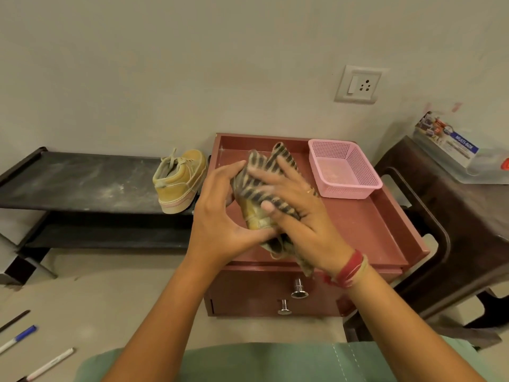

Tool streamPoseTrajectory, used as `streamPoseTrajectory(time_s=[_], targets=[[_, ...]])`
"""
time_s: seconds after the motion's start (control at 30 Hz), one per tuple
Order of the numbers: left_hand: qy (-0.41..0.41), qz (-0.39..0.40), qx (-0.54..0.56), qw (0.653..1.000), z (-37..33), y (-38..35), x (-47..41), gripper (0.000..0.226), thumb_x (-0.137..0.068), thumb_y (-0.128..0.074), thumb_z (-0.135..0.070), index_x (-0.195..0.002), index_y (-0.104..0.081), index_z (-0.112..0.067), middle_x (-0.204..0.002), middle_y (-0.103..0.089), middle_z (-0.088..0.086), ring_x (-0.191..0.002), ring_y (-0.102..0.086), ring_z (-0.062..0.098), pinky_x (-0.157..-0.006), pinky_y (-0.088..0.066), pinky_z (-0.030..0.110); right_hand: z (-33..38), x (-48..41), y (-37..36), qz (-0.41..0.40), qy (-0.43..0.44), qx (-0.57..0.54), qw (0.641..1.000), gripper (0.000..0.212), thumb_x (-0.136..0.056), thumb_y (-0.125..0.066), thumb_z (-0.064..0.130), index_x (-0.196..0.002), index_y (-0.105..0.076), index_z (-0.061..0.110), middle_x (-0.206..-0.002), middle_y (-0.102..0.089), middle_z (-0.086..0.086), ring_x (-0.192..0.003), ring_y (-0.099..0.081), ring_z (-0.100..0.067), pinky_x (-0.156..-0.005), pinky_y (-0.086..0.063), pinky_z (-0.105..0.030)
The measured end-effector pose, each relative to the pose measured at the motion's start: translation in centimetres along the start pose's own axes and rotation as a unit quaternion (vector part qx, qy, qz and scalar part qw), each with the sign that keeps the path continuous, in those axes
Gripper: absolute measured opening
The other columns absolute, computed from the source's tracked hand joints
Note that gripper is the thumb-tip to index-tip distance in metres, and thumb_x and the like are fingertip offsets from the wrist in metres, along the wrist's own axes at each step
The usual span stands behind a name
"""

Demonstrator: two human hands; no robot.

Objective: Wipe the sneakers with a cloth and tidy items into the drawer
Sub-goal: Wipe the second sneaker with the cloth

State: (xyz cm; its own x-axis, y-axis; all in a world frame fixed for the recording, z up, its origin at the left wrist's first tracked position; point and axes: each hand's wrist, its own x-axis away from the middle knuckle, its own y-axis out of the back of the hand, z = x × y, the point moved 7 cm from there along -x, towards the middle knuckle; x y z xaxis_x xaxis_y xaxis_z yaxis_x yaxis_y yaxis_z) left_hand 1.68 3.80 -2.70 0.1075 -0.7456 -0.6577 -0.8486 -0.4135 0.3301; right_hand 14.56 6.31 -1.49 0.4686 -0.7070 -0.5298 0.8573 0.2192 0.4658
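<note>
The person's left hand gripped a tan sneaker from its left side, fingers curled round it; the right hand lay over a striped cloth, fingers spread and bent, thumb pinning the cloth against the sneaker; so both hands were closed together on one bundle, held above the middle of the red worktop of a small drawer unit. Most of the sneaker was wrapped in the cloth, and which end faced the person was hard to tell; a tail of cloth hung below the right wrist, over the worktop's front edge. A pink basket stood at the worktop's far right corner; two drawer knobs showed below the front edge. The second sneaker stood upright at the right end of a dusty black shoe rack, just beside the worktop's left edge. Pens lay on the floor at the lower left; a brown stool on the right carried a plastic box.
</note>
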Motion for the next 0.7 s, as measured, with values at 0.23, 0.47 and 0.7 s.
streamPoseTrajectory(time_s=[0.23, 0.47, 0.7], targets=[[0.008, -0.004, 0.007, 1.0, 0.3, 0.4, 0.2, 0.092, -0.057, -0.084, -0.05, -0.129, -0.049, -0.005, -0.123, -0.05, 0.001, -0.116, -0.051, 0.004, -0.087, -0.051, 0.018, 0.0, 0.2, -0.3, -0.017, -0.001, 0.0, 1.0, 0.029, -0.092, -0.05, 0.03, -0.118, -0.06, 0.022, -0.14, -0.049, 0.006, -0.14, -0.029, -0.008, -0.118, -0.02, -0.038], [0.01, 0.013, 0.012, 1.0, 0.4, 0.3, 0.1, 0.094, -0.054, -0.085, -0.051, -0.129, -0.048, -0.009, -0.123, -0.049, -0.001, -0.116, -0.051, 0.007, -0.087, -0.049, 0.016, -0.6, -0.2, 0.2, -0.065, -0.037, -0.045, 0.996, 0.031, -0.092, -0.049, 0.03, -0.121, -0.059, 0.024, -0.139, -0.051, 0.001, -0.135, -0.039, -0.012, -0.115, -0.025, -0.048], [0.012, 0.019, -0.004, 1.0, 0.6, 0.4, 0.1, 0.096, -0.051, -0.088, -0.048, -0.129, -0.047, -0.011, -0.123, -0.047, -0.008, -0.117, -0.049, 0.002, -0.089, -0.048, 0.013, -2.8, -0.4, 0.3, -0.086, -0.092, -0.097, 0.987, 0.039, -0.093, -0.05, 0.034, -0.129, -0.056, 0.02, -0.138, -0.053, 0.001, -0.133, -0.043, -0.012, -0.112, -0.031, -0.047]])
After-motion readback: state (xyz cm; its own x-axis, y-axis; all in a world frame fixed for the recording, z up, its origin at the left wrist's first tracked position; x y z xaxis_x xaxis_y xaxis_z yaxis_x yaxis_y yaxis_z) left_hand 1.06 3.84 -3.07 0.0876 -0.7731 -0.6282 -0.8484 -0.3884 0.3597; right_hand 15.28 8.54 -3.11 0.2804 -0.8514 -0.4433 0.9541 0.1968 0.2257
